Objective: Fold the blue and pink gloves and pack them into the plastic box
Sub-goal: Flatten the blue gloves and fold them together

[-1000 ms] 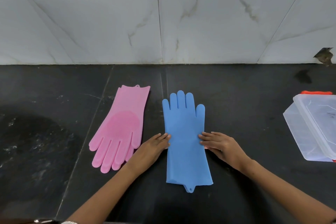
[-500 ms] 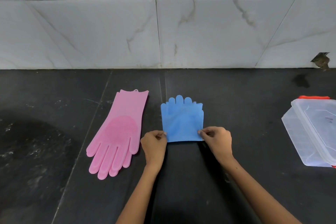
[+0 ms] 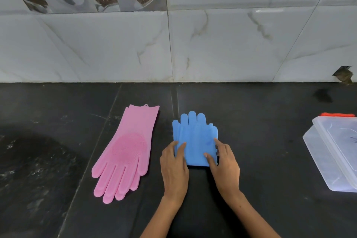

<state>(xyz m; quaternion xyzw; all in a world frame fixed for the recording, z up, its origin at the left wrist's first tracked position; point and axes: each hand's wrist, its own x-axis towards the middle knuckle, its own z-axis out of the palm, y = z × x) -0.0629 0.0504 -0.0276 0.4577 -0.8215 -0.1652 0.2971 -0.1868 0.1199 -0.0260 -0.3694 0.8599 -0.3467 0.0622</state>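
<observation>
The blue glove [image 3: 196,137] lies folded in half on the black counter, its fingers pointing to the wall. My left hand [image 3: 174,166] rests on its near left corner, fingers flat on the fold. My right hand [image 3: 224,162] presses the near right corner, fingers spread on the glove. The pink glove [image 3: 127,152] lies flat and unfolded to the left, fingers toward me, apart from both hands. The clear plastic box [image 3: 332,152] sits at the right edge, partly cut off by the frame.
The black stone counter [image 3: 260,121] runs back to a tiled marble wall [image 3: 212,44]. An orange strip [image 3: 338,115] shows behind the box. A joint in the stone runs between the two gloves.
The blue glove lay full length a second ago; its cuff half has been folded up over the fingers. Both hands went from pinching the fold's corners to pressing flat on it.
</observation>
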